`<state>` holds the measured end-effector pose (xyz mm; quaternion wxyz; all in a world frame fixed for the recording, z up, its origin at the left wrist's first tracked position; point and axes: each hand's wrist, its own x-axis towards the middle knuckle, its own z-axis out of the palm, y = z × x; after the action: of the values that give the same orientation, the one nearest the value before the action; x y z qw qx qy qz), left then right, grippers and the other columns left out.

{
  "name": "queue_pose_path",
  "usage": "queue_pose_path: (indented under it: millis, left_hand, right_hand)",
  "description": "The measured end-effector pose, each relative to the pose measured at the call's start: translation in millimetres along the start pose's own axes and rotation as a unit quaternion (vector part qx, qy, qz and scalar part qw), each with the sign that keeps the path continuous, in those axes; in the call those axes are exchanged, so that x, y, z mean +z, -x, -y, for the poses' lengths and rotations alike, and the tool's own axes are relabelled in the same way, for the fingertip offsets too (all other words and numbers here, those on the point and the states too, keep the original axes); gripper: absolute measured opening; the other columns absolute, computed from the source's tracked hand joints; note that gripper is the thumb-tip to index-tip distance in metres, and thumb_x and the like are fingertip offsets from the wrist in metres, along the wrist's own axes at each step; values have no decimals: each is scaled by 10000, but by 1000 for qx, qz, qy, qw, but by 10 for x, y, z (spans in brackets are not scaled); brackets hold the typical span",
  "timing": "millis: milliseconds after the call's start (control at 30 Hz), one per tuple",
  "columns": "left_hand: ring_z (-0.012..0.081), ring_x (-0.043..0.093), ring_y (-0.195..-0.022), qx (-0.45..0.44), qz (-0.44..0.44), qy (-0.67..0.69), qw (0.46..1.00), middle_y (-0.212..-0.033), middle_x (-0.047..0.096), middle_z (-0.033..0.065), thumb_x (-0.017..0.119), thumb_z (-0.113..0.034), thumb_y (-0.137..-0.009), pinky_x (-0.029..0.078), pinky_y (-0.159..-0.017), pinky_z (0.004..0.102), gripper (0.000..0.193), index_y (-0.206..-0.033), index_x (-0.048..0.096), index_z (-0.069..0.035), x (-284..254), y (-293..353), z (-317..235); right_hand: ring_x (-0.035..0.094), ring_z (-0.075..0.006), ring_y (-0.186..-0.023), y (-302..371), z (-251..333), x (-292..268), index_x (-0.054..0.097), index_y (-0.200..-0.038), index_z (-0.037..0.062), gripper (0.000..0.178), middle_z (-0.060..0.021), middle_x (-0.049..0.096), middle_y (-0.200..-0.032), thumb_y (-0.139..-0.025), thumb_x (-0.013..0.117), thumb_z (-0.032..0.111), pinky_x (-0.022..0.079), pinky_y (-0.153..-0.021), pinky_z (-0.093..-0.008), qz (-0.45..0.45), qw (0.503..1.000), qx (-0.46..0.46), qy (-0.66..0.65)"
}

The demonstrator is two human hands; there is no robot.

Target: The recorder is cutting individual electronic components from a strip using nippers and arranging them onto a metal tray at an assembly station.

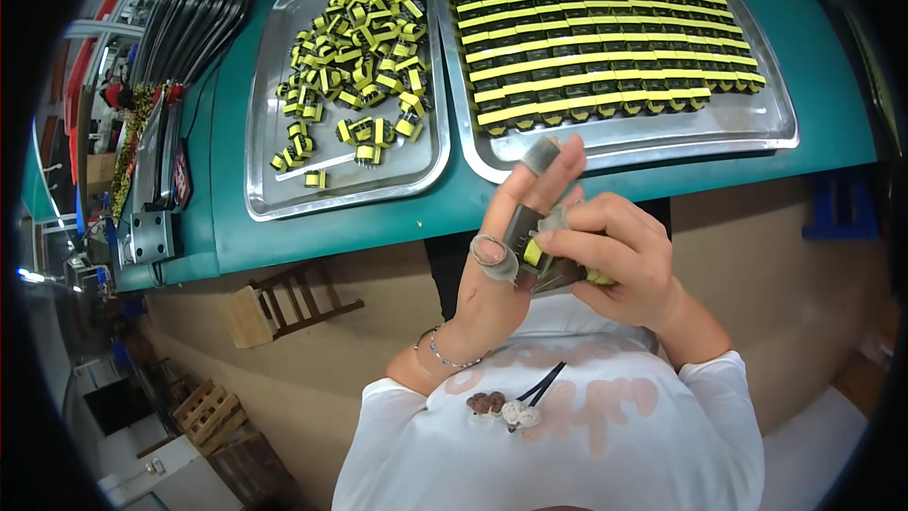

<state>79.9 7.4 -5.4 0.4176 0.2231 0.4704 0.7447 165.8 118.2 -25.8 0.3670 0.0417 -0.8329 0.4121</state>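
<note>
My left hand [497, 265] is palm up in front of my chest, grey covers on its thumb and a fingertip. Its thumb and fingers grip a dark grey block-shaped piece [519, 224]. My right hand [619, 251] closes in from the right, pinching a small black transformer with yellow tape [533, 253] against that block. Below it, another dark angular piece [560, 276] shows between the hands, and a second yellow bit [598, 277] peeks out under the right fingers. How these pieces join is partly hidden by the fingers.
On the green table [222, 241], a metal tray [350, 205] holds a loose heap of yellow-and-black transformers [364, 47]. To its right, a larger metal tray [653, 147] carries them in neat rows. Black strips [203, 9] stand at the far left; a wooden stool [251, 317] is below the table edge.
</note>
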Motion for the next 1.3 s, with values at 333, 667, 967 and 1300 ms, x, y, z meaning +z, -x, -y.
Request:
queue_pose_path:
  millis: [333,667,967,1300]
  left_hand:
    - [325,464,-1221,19,78,-102,992,-1334,439,252,258,-682,-875,396,-980,386,873,-1409,224,9,-296,57,93]
    - [338,530,-1138,38,56,-33,997,-1252,496,291,260,-579,-934,444,-936,391,721,-1348,356,3,-299,95,162]
    - [295,549,-1129,97,98,-69,988,-1218,553,244,334,-370,-998,448,-908,346,552,-1367,336,40,-295,11,115]
    - [89,554,-669,212,-216,-321,897,-1106,613,156,498,-108,-928,416,-533,177,316,-1217,519,17,-636,-64,-325]
  right_hand:
    - [546,-209,-637,-50,-33,71,681,-902,75,368,-52,569,-821,-539,681,11,437,-545,-311,-22,996,-75,39]
    - [518,-179,-587,-117,-12,131,679,-842,82,285,-22,531,-740,-559,680,51,400,-497,-291,-25,989,-122,84]
    - [537,-170,-653,-32,6,91,669,-884,56,293,-37,546,-814,-592,680,79,431,-541,-292,6,989,-114,91]
    - [570,-215,-677,-13,82,-425,648,-974,33,418,-95,591,-828,-570,671,-71,455,-588,-280,-96,989,0,116]
